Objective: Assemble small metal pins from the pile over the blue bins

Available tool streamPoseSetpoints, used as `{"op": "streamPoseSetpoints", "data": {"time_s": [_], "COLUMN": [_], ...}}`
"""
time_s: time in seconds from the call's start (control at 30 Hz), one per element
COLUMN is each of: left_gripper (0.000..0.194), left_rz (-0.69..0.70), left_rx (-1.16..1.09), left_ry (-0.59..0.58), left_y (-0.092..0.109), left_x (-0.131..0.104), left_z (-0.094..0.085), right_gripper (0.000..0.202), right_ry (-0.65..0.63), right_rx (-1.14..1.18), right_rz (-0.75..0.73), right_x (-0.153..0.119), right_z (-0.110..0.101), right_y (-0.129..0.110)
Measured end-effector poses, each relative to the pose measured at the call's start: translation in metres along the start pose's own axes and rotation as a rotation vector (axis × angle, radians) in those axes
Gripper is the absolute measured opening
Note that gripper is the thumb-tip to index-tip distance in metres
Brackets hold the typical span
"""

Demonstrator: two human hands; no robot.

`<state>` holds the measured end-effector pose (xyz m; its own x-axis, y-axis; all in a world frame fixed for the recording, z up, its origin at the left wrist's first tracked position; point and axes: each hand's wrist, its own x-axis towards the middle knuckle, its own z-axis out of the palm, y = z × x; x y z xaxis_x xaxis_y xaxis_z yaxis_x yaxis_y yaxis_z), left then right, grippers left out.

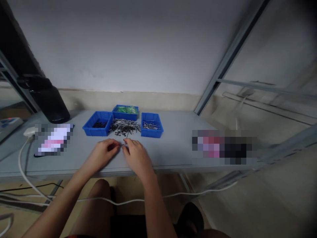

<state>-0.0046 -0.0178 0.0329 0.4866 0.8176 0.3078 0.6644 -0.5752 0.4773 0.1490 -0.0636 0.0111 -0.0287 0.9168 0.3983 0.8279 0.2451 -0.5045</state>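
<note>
My left hand [105, 150] and my right hand [136, 153] are close together above the desk, both with fingers pinched. A thin silver screw [123, 144] shows between their fingertips, its ends hidden by the fingers. Just beyond the hands lies a loose pile of long silver and black screws [125, 125]. Left of the pile, a blue bin [96, 132] holds black screws; on the right, another blue bin [152, 133] has silver ones. Behind the pile, a third blue bin [125, 116] contains green, shiny pieces too small to make out.
A black bottle [51, 100] stands at the back left. Near it lie a blurred phone-like device [55, 140] and a white plug [30, 131] with a cable. Another pixelated object [220, 147] rests at the right. Metal posts [230, 54] and a wall border the desk.
</note>
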Motion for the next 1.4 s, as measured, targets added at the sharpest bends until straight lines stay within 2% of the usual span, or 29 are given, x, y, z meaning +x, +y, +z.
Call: {"op": "streamPoseSetpoints", "data": {"time_s": [0.33, 0.47, 0.7, 0.9, 1.4], "left_gripper": [0.023, 0.025, 0.023, 0.027, 0.029], "left_rz": [0.025, 0.004, 0.074, 0.094, 0.084], "left_rx": [-0.107, -0.122, -0.092, -0.104, -0.085], "left_ry": [-0.001, -0.005, -0.034, 0.006, 0.013], "left_y": [-0.006, -0.007, -0.008, -0.007, -0.009], "left_x": [-0.005, -0.006, -0.007, -0.007, -0.008], "left_z": [0.005, 0.007, 0.008, 0.007, 0.008], "right_gripper": [0.017, 0.018, 0.016, 0.014, 0.014], "right_ry": [-0.035, -0.060, -0.135, -0.071, 0.064], "right_rx": [-0.063, -0.037, 0.092, 0.192, 0.297], "right_rz": [-0.061, -0.058, -0.066, 0.006, 0.017], "right_x": [-0.002, -0.002, -0.003, -0.003, -0.004], "right_z": [0.000, -0.002, -0.011, -0.010, -0.008], "right_y": [0.002, 0.003, 0.007, 0.006, 0.009]}}
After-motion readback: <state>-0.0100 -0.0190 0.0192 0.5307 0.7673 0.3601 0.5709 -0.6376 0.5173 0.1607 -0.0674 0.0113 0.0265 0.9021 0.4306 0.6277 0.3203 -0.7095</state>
